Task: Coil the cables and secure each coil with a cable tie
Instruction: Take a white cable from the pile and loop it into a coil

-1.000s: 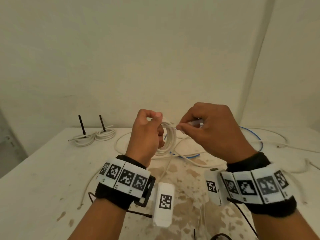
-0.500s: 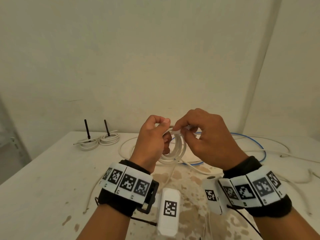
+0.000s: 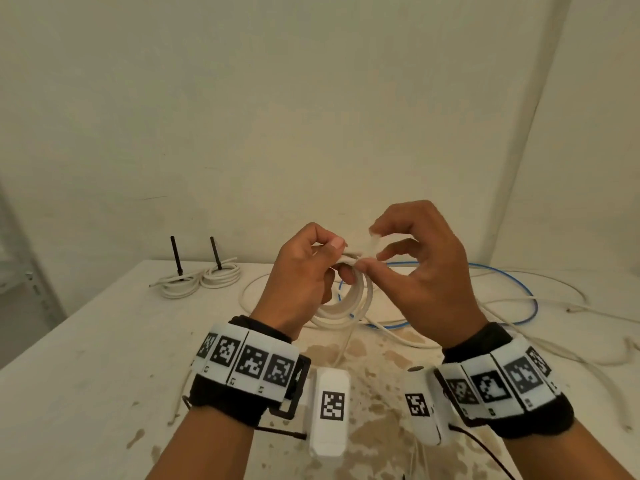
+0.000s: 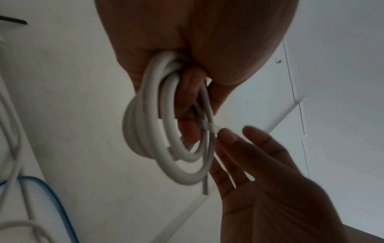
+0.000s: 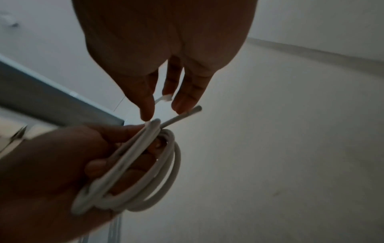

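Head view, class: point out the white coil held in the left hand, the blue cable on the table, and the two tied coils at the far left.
white coil (image 3: 349, 306), head view, lower loops below the hand.
blue cable (image 3: 519, 282), head view, right-hand bend.
tied coils (image 3: 199, 280), head view, where the two touch.

A white round plastic cable coil (image 3: 349, 299); a thin blue cable (image 3: 519, 282) beyond; black-and-white checkered marker wristbands (image 3: 247, 363); the off-white table (image 3: 86, 358) bears brown stains.
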